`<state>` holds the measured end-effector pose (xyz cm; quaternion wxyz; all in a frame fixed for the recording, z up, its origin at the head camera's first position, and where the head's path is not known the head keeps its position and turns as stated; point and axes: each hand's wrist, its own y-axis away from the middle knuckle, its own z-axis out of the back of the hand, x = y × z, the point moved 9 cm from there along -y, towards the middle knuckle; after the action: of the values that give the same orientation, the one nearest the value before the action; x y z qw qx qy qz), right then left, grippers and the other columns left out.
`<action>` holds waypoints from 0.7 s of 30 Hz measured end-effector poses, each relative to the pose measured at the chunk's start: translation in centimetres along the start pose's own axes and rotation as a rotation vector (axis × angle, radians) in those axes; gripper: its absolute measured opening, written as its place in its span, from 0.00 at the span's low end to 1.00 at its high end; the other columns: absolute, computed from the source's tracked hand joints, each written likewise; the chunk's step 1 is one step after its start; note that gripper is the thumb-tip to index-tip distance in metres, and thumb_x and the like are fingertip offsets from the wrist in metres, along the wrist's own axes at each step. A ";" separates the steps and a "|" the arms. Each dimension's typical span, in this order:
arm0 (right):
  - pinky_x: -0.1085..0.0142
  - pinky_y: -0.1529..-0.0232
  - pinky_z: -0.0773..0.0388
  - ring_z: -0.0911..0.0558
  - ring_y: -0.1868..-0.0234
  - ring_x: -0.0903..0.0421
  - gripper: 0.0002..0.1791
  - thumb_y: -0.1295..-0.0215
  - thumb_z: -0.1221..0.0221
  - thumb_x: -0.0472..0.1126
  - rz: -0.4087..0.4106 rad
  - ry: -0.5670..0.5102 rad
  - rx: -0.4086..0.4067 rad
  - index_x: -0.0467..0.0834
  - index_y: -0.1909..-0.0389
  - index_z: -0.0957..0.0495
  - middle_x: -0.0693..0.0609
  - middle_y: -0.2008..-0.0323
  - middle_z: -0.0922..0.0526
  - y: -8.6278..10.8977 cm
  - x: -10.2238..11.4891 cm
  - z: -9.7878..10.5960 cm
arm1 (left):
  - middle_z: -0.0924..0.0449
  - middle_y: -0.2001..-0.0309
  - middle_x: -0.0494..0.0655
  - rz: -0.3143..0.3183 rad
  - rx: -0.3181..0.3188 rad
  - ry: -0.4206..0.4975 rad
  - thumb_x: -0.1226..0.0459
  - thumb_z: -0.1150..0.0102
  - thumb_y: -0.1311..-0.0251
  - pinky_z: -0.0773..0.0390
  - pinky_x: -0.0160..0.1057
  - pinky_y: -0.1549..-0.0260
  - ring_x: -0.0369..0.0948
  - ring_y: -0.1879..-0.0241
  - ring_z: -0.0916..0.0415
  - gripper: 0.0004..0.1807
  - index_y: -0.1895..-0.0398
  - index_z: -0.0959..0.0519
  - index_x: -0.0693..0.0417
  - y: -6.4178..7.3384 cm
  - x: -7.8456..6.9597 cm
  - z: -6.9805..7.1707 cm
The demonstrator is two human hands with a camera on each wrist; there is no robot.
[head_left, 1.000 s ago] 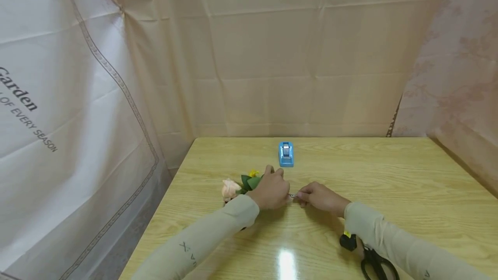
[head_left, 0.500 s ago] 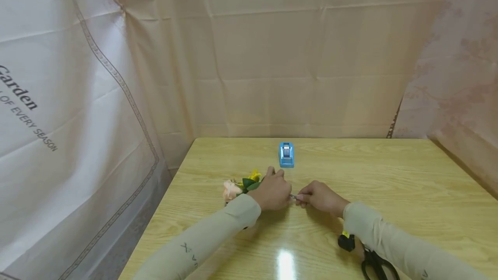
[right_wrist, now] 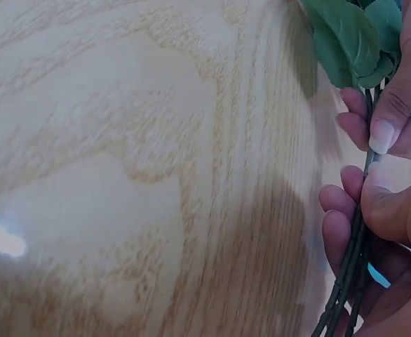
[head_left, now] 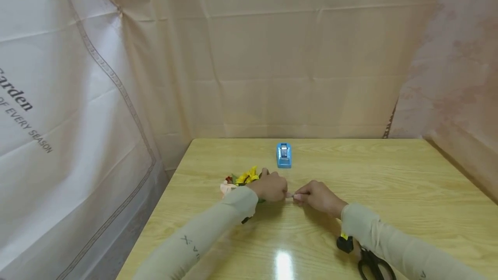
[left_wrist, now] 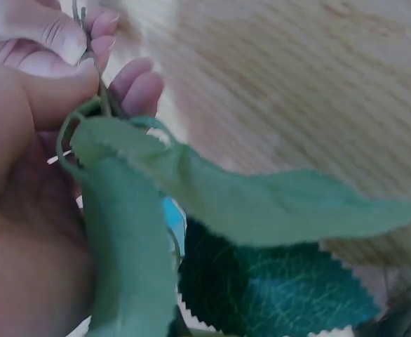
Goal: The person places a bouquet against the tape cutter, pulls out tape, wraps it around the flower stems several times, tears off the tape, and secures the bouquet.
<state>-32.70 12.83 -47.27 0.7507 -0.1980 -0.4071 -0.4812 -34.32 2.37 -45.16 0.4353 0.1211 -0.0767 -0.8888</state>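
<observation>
A bunch of artificial flowers lies in my left hand [head_left: 272,187], its thumb and fingers pinching the dark green stems [right_wrist: 346,281] just below the leaves [right_wrist: 346,38]. Right beside it, my right hand [head_left: 320,197] grips the same stems lower down, with the thumb pressed on them. In the head view, a yellow flower [head_left: 248,176], a pale pink rose [head_left: 226,188] and a small red bloom [head_left: 228,179] show beyond the left wrist. Large green leaves [left_wrist: 247,210] fill much of the left wrist view. The left hand and sleeve hide part of the bunch in the head view.
A blue tape dispenser [head_left: 284,156] stands behind the hands on the wooden table [head_left: 389,172]. Black-handled scissors [head_left: 373,265] lie by the right forearm, partly under the sleeve. Near them sits a small black object with a yellow part [head_left: 345,243]. Curtains [head_left: 272,77] hang behind and at the sides.
The bunch has turned in my left hand: more of the yellow flower shows, a red bloom has appeared, and the leaves near the knuckles are mostly hidden. Both hands keep hold of the stems.
</observation>
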 end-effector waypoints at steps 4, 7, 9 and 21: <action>0.53 0.52 0.17 0.14 0.59 0.53 0.11 0.26 0.40 0.39 -0.023 0.001 0.013 0.38 0.55 0.11 0.50 0.61 0.11 -0.1 -0.2 -0.1 | 0.24 0.75 0.30 -0.019 -0.064 -0.090 0.54 0.40 0.28 0.45 0.48 0.52 0.38 0.64 0.33 0.13 0.73 0.15 0.42 -0.1 -0.2 -0.1; 0.55 0.54 0.17 0.16 0.61 0.55 0.12 0.25 0.41 0.40 -0.028 -0.006 0.035 0.38 0.54 0.12 0.51 0.62 0.12 -0.3 -0.4 -0.2 | 0.25 0.76 0.29 -0.027 -0.112 -0.142 0.54 0.38 0.31 0.44 0.49 0.51 0.38 0.64 0.34 0.13 0.75 0.15 0.41 -0.1 -0.2 -0.1; 0.56 0.55 0.18 0.17 0.61 0.55 0.12 0.25 0.41 0.40 -0.025 -0.004 0.050 0.38 0.54 0.12 0.52 0.62 0.12 -0.4 -0.3 -0.3 | 0.25 0.78 0.29 -0.035 -0.146 -0.176 0.54 0.37 0.32 0.44 0.50 0.50 0.38 0.63 0.35 0.14 0.78 0.16 0.41 0.0 -0.4 0.1; 0.60 0.62 0.22 0.22 0.67 0.55 0.11 0.24 0.42 0.40 -0.015 0.048 0.057 0.41 0.62 0.12 0.52 0.69 0.16 -0.8 -0.4 -0.1 | 0.25 0.80 0.30 -0.096 -0.287 -0.487 0.50 0.36 0.33 0.41 0.49 0.47 0.38 0.61 0.34 0.13 0.75 0.16 0.40 0.8 -2.0 0.3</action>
<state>-33.43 12.64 -47.69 0.7617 -0.1621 -0.4040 -0.4799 -32.67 3.46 -44.36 0.3740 -0.1555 -0.0466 -0.9131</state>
